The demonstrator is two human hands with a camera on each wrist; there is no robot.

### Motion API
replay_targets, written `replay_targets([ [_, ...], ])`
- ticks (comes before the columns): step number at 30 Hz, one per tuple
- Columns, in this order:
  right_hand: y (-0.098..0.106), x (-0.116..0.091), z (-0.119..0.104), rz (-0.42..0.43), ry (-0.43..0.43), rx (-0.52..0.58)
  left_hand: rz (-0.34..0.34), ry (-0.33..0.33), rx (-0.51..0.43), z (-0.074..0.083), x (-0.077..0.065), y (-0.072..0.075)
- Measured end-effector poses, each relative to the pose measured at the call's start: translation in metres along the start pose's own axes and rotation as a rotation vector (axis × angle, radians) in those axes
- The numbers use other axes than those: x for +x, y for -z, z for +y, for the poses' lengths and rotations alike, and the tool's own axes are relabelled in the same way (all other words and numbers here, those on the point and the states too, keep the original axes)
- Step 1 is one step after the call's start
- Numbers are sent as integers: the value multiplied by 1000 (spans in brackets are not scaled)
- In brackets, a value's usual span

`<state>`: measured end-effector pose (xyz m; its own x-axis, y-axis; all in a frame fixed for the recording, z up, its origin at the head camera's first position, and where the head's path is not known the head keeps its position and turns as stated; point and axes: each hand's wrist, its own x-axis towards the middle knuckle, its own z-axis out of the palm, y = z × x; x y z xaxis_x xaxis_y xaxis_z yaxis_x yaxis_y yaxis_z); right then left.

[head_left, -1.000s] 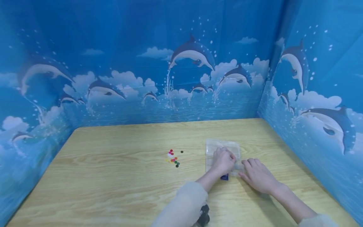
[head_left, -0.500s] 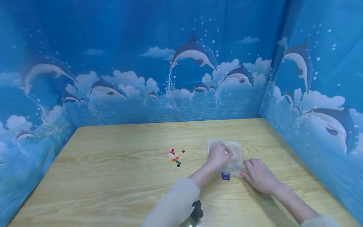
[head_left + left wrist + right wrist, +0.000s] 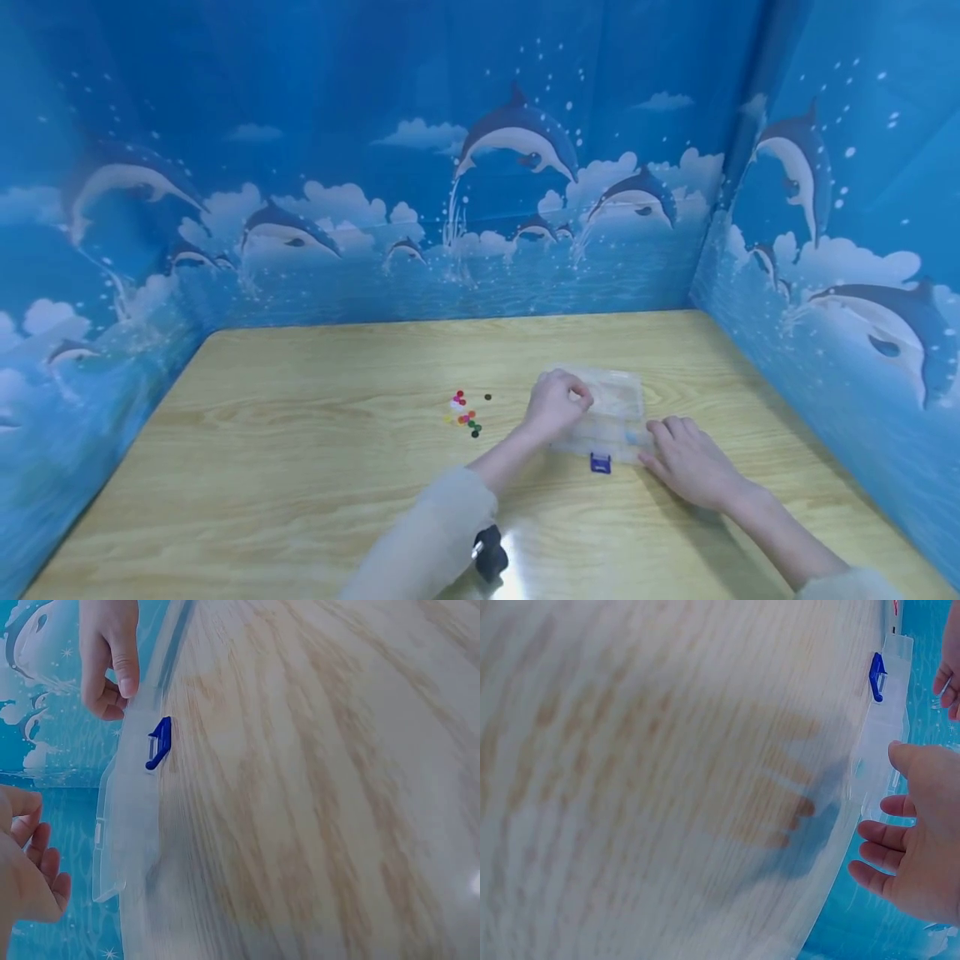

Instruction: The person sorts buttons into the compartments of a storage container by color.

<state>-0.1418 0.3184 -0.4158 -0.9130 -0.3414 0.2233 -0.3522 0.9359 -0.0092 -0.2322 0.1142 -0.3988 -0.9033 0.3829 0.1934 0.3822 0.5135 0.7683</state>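
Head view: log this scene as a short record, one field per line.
Left hand: over the box's left part, fingers curled; anything held is unclear
Right hand: at the box's right end
Box: clear plastic, blue latch on its near edge
Small pieces: multicoloured, on the table, left of the box
Backdrop: blue, dolphin print

Desk (image 3: 300, 467): pale wood grain. On it, clear plastic box (image 3: 611, 412), blue clasp (image 3: 600, 463) on near edge; small multicoloured discs (image 3: 467, 418) scattered to its left.
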Motion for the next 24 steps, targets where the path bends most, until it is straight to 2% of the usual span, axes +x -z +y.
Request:
replay_targets([
  [7, 1, 0, 0, -9, -1, 12, -21, -8, -30, -7, -6, 20],
  [11, 0, -1, 0, -19, -7, 20, -35, 18, -35, -14, -9, 33],
  [17, -1, -1, 0, -27, -11, 24, -10, 46, -1, -30, -10, 54],
  [20, -1, 0, 1, -28, -6, 23, 10, 69, 23, -39, -11, 65],
  [24, 0, 1, 3, -32, -7, 24, 27, 143, 28, -49, -11, 76],
])
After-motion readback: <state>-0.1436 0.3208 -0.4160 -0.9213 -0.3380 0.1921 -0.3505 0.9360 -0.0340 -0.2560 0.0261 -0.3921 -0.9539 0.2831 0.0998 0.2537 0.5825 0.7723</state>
